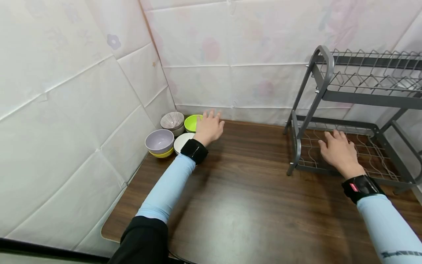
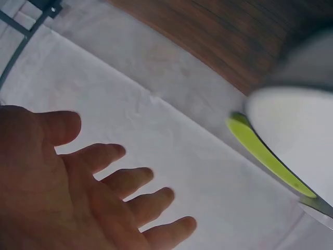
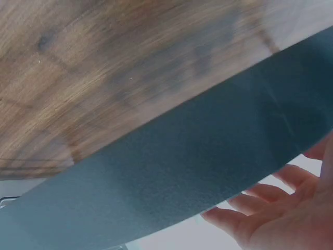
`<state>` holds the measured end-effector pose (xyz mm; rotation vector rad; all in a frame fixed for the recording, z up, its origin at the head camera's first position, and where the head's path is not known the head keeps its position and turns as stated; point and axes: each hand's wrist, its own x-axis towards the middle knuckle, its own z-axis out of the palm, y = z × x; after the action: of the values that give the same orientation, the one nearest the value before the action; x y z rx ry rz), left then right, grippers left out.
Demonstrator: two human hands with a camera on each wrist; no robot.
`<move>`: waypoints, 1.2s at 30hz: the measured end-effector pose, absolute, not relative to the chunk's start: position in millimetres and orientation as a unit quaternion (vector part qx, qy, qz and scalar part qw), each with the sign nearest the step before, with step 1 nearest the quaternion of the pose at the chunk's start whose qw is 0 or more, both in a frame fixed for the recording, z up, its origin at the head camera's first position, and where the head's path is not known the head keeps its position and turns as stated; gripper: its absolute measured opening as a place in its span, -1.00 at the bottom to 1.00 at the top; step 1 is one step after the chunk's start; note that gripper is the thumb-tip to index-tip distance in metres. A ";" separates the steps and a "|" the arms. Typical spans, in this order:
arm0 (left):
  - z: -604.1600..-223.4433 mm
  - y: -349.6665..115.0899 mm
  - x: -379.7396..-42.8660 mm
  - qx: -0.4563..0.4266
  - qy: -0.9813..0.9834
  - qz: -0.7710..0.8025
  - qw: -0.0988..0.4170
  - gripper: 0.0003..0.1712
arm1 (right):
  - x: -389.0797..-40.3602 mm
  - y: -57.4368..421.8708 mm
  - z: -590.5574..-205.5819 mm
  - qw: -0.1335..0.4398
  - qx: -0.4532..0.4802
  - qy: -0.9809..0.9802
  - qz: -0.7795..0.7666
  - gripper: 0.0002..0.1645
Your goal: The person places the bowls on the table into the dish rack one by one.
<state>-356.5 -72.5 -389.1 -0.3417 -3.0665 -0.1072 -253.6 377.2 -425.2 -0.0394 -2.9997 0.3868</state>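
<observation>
My left hand (image 1: 209,128) is held with fingers spread and nothing in it, just right of a group of bowls at the back left. Closest to it are a white bowl (image 1: 180,142) and a bright green bowl (image 1: 190,124); the wrist partly covers the white one. In the left wrist view the palm shows bare, with the green rim (image 2: 265,156) off to the right. Over the lower tier of a grey metal dish rack (image 1: 369,96), my right hand (image 1: 339,152) has its fingers extended and holds nothing. A grey rack bar (image 3: 177,151) crosses the right wrist view before the fingertips.
A lavender bowl (image 1: 159,140) sits on a yellow bowl (image 1: 162,154) at the left, with a striped bowl (image 1: 172,120) stacked behind. White patterned sheeting (image 1: 204,84) lines the back and left sides of the wooden table (image 1: 230,190). The rack stands at the right.
</observation>
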 end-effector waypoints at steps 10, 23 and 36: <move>-385.6 -131.5 -351.7 -0.067 -0.997 -0.047 0.018 -0.30 | -220.5 359.6 -426.1 0.166 0.018 -0.974 0.153 -0.37; -384.4 -165.2 -319.8 -0.061 -0.996 -0.065 0.017 -0.48 | -176.9 325.5 -418.8 0.282 0.077 -0.937 0.192 -0.51; -384.6 -166.1 -275.1 -0.086 -0.993 -0.076 -0.021 -0.44 | -144.2 289.4 -423.5 0.357 0.129 -0.900 0.214 -0.48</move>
<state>-275.1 -166.1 -384.6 -0.2723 -3.1622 -0.2404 -144.2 289.4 -423.5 0.3341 -2.3223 0.5528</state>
